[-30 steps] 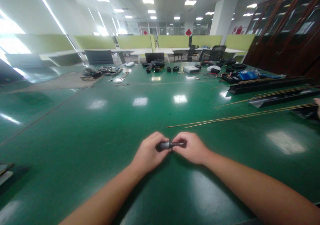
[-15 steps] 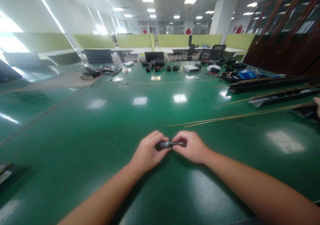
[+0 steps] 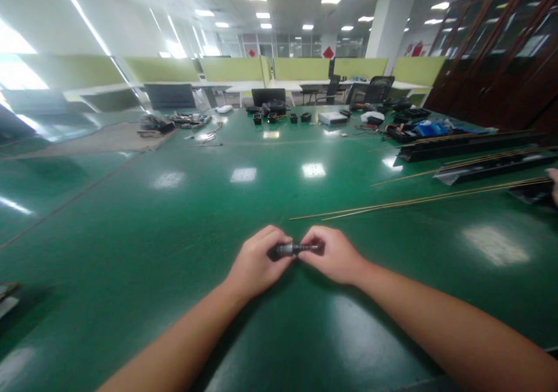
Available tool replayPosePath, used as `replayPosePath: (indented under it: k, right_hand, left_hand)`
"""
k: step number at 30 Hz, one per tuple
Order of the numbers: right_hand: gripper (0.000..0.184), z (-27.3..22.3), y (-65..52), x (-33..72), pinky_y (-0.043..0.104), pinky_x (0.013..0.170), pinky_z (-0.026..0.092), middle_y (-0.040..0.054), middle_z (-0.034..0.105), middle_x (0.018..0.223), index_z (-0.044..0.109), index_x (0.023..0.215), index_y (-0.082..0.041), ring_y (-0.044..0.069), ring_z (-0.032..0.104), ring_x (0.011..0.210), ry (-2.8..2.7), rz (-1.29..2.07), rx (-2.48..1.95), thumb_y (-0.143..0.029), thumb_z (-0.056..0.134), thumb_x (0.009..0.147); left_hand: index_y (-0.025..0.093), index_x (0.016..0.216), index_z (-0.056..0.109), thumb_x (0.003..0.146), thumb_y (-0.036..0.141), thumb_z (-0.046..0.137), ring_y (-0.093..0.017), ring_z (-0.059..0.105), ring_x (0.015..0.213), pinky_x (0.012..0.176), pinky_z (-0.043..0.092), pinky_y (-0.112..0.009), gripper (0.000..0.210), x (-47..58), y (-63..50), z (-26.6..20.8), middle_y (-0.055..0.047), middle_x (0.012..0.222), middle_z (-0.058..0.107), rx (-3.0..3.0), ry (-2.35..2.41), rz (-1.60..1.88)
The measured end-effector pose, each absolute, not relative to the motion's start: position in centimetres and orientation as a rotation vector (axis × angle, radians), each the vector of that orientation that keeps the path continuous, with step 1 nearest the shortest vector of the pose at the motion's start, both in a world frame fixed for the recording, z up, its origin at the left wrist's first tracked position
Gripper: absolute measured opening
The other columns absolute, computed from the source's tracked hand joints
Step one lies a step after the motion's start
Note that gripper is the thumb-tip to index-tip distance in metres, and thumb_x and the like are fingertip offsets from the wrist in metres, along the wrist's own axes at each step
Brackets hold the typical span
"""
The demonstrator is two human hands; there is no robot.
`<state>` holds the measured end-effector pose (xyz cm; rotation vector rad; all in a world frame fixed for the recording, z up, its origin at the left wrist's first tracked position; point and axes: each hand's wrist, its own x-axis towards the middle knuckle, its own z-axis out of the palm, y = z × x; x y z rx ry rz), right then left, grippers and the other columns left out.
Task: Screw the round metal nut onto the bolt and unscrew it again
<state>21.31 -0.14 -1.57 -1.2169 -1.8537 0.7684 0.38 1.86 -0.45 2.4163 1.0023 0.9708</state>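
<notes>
The left hand (image 3: 257, 261) is gripping a dark cylindrical tool (image 3: 285, 249); the right hand (image 3: 335, 256) is pinching its narrow shaft (image 3: 307, 247). Brass-coloured rods (image 3: 383, 206) are lying beyond on the green tabletop (image 3: 174, 218).

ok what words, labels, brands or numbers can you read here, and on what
No text can be read.
Dark tool in left hand and right hand: any marking too small and blurred.
Larger red diamond: too small.
White box: too blurred.
</notes>
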Motion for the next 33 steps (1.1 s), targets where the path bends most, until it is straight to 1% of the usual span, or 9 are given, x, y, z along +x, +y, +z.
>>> replayPosePath:
  k: [13,22,33]
  right_hand:
    - [0.009,-1.56,-0.16,21.38,0.024,0.063,0.044,0.0003,0.066,0.077,0.067,0.082,-0.017,0.014,0.059,0.069,-1.830,0.761,-1.229,-0.017,0.070,0.074]
    - [0.006,-1.24,-0.25,21.42,0.023,0.060,0.044,-0.0002,0.066,0.073,0.066,0.080,-0.017,0.013,0.059,0.065,-1.820,0.768,-1.236,-0.018,0.069,0.075]
    - [0.007,-1.09,-0.27,21.39,0.022,0.057,0.044,-0.0002,0.066,0.071,0.065,0.079,-0.017,0.012,0.057,0.061,-1.734,0.823,-1.272,-0.022,0.068,0.076]
  left_hand:
    - [0.018,0.093,0.065,0.081,0.019,0.068,-0.016,0.061,0.085,0.076,0.049,-0.027,0.012,0.15,2.04,-0.44,-0.005,0.091,0.064,2.419,1.006,1.001]
    - [0.017,0.092,0.065,0.082,0.021,0.068,-0.017,0.061,0.085,0.075,0.050,-0.028,0.011,0.13,1.96,-0.09,-0.007,0.091,0.065,2.427,0.999,1.027]
    - [0.018,0.096,0.065,0.081,0.022,0.070,-0.018,0.063,0.089,0.080,0.051,-0.030,0.017,-0.12,2.03,0.24,-0.007,0.095,0.067,2.448,0.996,1.078]
